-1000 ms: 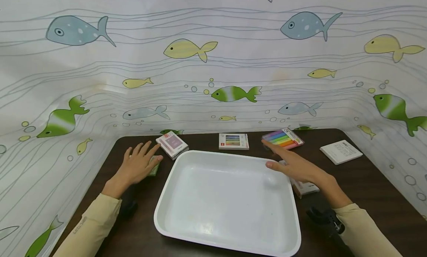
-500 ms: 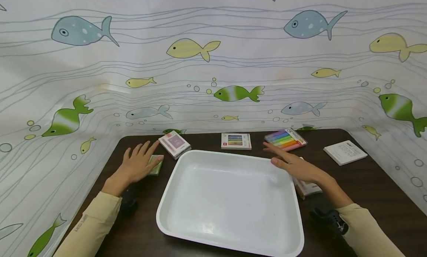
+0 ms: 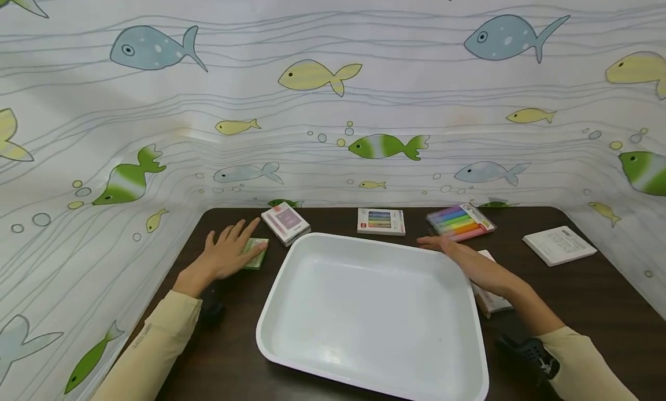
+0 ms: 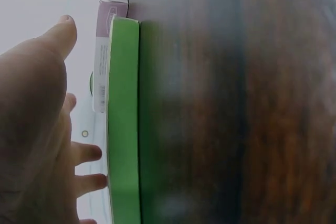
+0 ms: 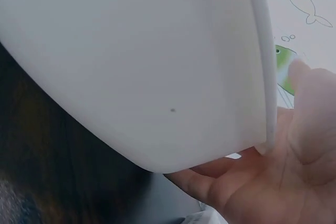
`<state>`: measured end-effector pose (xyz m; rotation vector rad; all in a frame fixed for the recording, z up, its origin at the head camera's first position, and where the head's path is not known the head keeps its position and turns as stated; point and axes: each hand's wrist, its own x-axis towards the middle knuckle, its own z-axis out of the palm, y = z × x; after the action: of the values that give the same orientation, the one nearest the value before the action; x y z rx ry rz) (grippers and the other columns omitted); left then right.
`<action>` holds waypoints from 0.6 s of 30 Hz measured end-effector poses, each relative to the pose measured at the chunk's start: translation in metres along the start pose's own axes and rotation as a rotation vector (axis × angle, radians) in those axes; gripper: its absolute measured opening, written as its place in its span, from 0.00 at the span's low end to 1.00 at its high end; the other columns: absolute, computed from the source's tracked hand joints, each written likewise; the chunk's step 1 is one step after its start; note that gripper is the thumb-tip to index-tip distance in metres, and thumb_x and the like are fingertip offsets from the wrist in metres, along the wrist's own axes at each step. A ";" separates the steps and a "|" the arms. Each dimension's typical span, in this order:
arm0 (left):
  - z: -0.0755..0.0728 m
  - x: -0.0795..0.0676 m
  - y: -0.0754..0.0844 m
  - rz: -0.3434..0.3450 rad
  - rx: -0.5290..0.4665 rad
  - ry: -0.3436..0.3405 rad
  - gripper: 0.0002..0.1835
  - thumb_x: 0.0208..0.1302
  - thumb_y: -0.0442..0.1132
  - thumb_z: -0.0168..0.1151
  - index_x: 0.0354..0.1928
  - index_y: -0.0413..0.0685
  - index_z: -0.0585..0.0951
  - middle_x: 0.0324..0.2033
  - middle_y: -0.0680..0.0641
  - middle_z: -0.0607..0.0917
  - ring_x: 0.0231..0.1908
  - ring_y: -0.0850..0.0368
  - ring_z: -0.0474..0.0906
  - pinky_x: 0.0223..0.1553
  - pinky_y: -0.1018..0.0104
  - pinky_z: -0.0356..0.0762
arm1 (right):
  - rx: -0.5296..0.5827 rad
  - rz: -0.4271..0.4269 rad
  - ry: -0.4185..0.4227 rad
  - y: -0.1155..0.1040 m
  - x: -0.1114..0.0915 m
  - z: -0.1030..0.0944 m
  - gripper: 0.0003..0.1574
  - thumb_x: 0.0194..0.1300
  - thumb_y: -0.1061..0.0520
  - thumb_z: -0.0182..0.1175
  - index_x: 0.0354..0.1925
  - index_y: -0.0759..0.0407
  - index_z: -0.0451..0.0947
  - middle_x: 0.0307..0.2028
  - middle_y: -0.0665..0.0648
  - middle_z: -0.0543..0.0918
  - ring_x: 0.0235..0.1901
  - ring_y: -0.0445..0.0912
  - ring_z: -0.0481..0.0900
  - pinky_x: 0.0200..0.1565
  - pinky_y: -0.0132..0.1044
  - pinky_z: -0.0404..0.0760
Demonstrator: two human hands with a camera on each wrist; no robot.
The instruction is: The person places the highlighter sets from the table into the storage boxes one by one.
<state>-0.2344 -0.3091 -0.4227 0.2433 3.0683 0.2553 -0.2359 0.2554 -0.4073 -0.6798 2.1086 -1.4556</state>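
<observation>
While holding the right grip (image 3: 472, 266) around the two-o'clock corner of the white tray (image 3: 374, 320), with thumb spread away from fingers, has the left grip (image 3: 229, 253) spread beside the green box (image 4: 123, 124) at ten o'clock. Has on the dark table (image 3: 229, 355) a purple-and-white box (image 3: 286, 223) at eleven, a printed white box (image 3: 381, 222) at twelve, rainbow markers (image 3: 460, 222) at one.
</observation>
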 end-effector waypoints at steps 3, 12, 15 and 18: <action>0.000 0.001 -0.002 -0.004 -0.019 -0.010 0.49 0.72 0.75 0.37 0.83 0.54 0.44 0.77 0.31 0.48 0.73 0.26 0.46 0.62 0.20 0.35 | 0.077 0.019 -0.016 0.000 0.001 0.000 0.37 0.85 0.40 0.29 0.79 0.57 0.55 0.71 0.65 0.68 0.61 0.63 0.75 0.51 0.53 0.82; -0.001 0.002 -0.008 -0.007 -0.027 -0.039 0.48 0.72 0.76 0.35 0.83 0.53 0.46 0.77 0.31 0.49 0.73 0.26 0.46 0.62 0.20 0.39 | 0.121 0.068 0.001 0.006 0.001 0.003 0.37 0.85 0.43 0.39 0.77 0.65 0.56 0.66 0.71 0.71 0.56 0.64 0.79 0.49 0.55 0.83; 0.000 0.002 -0.010 0.007 -0.025 -0.035 0.47 0.73 0.75 0.35 0.82 0.53 0.48 0.76 0.30 0.51 0.72 0.26 0.47 0.63 0.20 0.40 | 0.088 0.092 0.054 0.007 0.001 0.003 0.37 0.84 0.42 0.41 0.76 0.65 0.59 0.65 0.70 0.71 0.54 0.61 0.80 0.48 0.53 0.84; 0.001 0.002 -0.013 0.026 -0.034 -0.049 0.46 0.74 0.73 0.35 0.82 0.54 0.48 0.76 0.31 0.51 0.72 0.25 0.48 0.63 0.21 0.41 | 0.072 0.117 0.084 0.008 0.001 0.004 0.37 0.83 0.40 0.43 0.75 0.64 0.61 0.64 0.69 0.72 0.53 0.61 0.80 0.48 0.52 0.84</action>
<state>-0.2380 -0.3210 -0.4255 0.2842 3.0111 0.2983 -0.2351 0.2541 -0.4166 -0.4673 2.1092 -1.5111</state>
